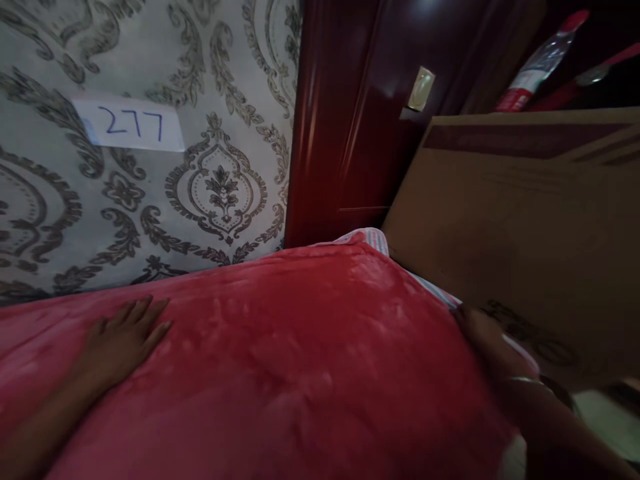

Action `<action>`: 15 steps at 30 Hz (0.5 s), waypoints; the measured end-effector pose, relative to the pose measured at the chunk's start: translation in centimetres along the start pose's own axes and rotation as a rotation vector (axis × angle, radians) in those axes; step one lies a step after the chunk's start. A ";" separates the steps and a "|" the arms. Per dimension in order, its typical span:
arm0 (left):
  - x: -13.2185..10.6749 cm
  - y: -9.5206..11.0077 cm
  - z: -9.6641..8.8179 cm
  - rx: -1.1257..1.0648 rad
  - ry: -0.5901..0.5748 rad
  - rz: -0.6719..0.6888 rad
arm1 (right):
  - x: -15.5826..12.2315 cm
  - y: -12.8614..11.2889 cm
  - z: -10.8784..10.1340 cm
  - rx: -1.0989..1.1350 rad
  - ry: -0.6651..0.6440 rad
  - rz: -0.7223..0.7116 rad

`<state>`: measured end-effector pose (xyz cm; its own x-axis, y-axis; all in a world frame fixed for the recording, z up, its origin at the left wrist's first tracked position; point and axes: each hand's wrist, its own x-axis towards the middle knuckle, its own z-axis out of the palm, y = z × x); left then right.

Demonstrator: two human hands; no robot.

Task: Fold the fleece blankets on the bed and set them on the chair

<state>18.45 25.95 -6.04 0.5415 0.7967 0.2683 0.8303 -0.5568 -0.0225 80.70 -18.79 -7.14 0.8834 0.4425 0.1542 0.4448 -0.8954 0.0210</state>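
Head view: blanket (300,360) lies mostly spread towards six o'clock, creases remaining, striped cloth (377,241) exposed near centre. Left hand (123,339) rests flat at eight; right hand (493,341) at four, grip unclear.

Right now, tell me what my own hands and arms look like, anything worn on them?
Your left hand is ungloved, its visible forearm sleeveless. Your right hand looks ungloved too, with a thin, pale, shiny band at the wrist. Shadow obscures further detail there.
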 end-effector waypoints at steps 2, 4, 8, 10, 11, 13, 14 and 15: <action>0.0 0.6 -1.1 0.065 -0.061 0.007 | -1.0 -0.1 -0.9 0.012 -0.013 0.018; 0.0 1.2 -2.2 0.095 -0.054 0.034 | -2.5 0.7 -1.5 0.030 -0.024 0.025; -0.8 2.4 -4.7 0.057 -0.068 0.098 | -6.1 3.6 -2.2 0.093 -0.007 0.111; -2.1 3.0 -5.9 0.018 -0.107 0.122 | -7.8 4.8 -2.4 0.122 -0.008 0.174; -3.1 3.4 -6.5 -0.006 -0.112 0.131 | -8.4 5.2 -2.4 0.129 -0.010 0.189; -6.0 4.0 -7.5 -0.066 -0.087 0.155 | -9.6 6.0 -2.5 0.128 -0.014 0.202; -7.9 4.2 -7.8 -0.097 -0.064 0.174 | -10.1 6.4 -2.6 0.130 -0.014 0.202; -10.0 4.3 -8.0 -0.126 -0.045 0.199 | -10.5 6.8 -2.6 0.134 -0.014 0.198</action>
<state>15.58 13.68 -1.15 0.7005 0.6766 0.2271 0.6852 -0.7266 0.0511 74.11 -29.65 -6.00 0.9570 0.2600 0.1285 0.2771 -0.9507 -0.1395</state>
